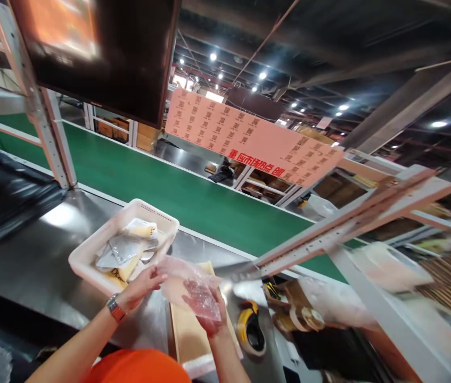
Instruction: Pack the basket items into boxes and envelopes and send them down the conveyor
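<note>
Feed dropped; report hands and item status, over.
Left hand and right hand both gripping clear bubble-wrap bag. White plastic tray beside left hand. Yellow tape dispenser at right.

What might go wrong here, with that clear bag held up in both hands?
The clear bag looks thin and is held in the air only by the left hand and right hand, so it may slip or tear. The white basket sits right beside the left forearm; a swing might knock it.
</note>
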The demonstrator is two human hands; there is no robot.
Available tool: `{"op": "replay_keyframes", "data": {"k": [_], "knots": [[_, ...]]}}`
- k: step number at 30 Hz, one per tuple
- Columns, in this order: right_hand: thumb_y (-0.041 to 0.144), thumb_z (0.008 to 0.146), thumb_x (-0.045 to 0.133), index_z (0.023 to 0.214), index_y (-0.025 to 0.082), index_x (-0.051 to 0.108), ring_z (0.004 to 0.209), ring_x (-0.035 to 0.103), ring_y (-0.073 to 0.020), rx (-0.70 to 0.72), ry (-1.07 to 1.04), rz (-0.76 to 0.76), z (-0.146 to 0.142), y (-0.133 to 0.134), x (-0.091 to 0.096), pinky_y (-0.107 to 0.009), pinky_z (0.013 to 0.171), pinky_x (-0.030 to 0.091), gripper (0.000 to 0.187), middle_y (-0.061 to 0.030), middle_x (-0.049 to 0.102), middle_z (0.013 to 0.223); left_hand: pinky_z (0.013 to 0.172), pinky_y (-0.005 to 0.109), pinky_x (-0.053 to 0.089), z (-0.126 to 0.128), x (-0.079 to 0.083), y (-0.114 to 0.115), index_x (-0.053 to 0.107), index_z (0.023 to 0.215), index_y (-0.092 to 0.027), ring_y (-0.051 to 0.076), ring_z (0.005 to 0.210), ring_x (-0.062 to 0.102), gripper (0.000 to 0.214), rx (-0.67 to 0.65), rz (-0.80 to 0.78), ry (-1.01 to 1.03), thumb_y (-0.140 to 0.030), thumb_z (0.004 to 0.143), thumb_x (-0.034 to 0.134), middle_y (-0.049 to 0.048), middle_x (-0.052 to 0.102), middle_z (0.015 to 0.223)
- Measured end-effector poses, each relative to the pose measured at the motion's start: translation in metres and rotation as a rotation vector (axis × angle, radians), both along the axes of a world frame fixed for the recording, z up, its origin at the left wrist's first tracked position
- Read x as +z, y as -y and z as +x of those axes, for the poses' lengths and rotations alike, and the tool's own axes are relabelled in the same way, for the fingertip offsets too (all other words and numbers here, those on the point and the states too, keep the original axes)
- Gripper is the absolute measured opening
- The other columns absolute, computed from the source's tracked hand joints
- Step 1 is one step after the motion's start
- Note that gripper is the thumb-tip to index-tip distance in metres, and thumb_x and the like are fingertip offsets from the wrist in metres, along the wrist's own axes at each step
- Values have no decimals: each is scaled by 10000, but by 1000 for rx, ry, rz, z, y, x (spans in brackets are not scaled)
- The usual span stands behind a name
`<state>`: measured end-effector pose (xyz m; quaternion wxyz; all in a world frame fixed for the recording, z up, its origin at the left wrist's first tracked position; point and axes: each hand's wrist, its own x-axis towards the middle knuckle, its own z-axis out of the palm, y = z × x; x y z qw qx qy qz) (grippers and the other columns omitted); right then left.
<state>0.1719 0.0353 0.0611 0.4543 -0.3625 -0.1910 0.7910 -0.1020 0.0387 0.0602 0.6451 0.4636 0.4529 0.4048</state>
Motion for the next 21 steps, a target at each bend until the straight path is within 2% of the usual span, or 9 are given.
{"op": "replay_keyframes", "data": {"k": [3, 6, 9, 11, 13, 15, 18, 20, 21], "knots": [[493, 724, 833, 1012, 190, 816, 1150, 772, -345, 40, 69, -64, 30, 6, -26, -541, 1066, 573, 418, -124, 856, 1101, 712, 293, 502, 24, -5, 10, 730, 900, -146, 199, 806, 676, 618, 31, -56, 58, -734, 731, 811, 93, 770, 885], [511, 643, 907, 944, 195, 779, 994, 775, -299, -22, 404, -47, 50, 6, -51, -448, 942, 604, 454, -94, 828, 977, 585, 282, 373, 37, -17, 18, 614, 694, -198, 143, 587, 517, 601, 116, -67, -73, -778, 687, 767, 1, 624, 628], [589, 633, 921, 962, 222, 739, 979, 733, -272, -120, 808, 138, 49, 10, -67, -392, 869, 591, 526, -75, 782, 1010, 581, 282, 293, 47, -33, 31, 444, 618, -252, 124, 564, 415, 618, 228, -90, -230, -785, 630, 756, -68, 453, 561], [577, 676, 913, 1037, 233, 727, 1015, 718, -272, 8, 922, 335, 33, 18, -72, -389, 879, 586, 532, -81, 768, 1095, 602, 284, 262, 54, -42, 43, 394, 611, -259, 125, 606, 381, 626, 263, -87, -335, -772, 627, 752, -79, 383, 588], [513, 738, 894, 1124, 238, 723, 1019, 713, -262, 265, 927, 549, 10, 26, -73, -381, 888, 580, 504, -77, 769, 1138, 624, 289, 257, 58, -48, 56, 415, 619, -249, 133, 642, 372, 617, 255, -79, -395, -790, 685, 705, -72, 373, 618], [465, 859, 791, 1093, 230, 736, 937, 708, -238, 462, 968, 714, -12, 26, -70, -363, 846, 572, 336, -63, 775, 1054, 638, 297, 275, 57, -51, 70, 451, 637, -240, 145, 651, 392, 634, 245, -84, -399, -843, 792, 575, -58, 394, 627], [315, 974, 551, 1097, 208, 738, 917, 710, -232, 429, 1121, 900, -41, 0, -57, -362, 824, 575, 249, -87, 771, 1042, 667, 315, 330, 43, -58, 93, 481, 644, -237, 174, 659, 459, 725, 335, -105, -404, -903, 894, 342, -22, 467, 628], [202, 956, 476, 1243, 191, 712, 1098, 710, -252, 368, 1237, 1077, -63, -34, -41, -390, 955, 574, 373, -129, 763, 1209, 691, 329, 366, 28, -64, 110, 494, 652, -239, 203, 690, 505, 766, 452, -134, -421, -929, 904, 273, 10, 538, 648], [168, 954, 453, 1300, 184, 699, 1196, 689, -257, 415, 1323, 1187, -78, -53, -33, -403, 1040, 549, 425, -144, 751, 1283, 699, 335, 380, 21, -68, 118, 498, 660, -242, 215, 707, 517, 771, 503, -150, -424, -933, 908, 265, 23, 567, 662]]}}
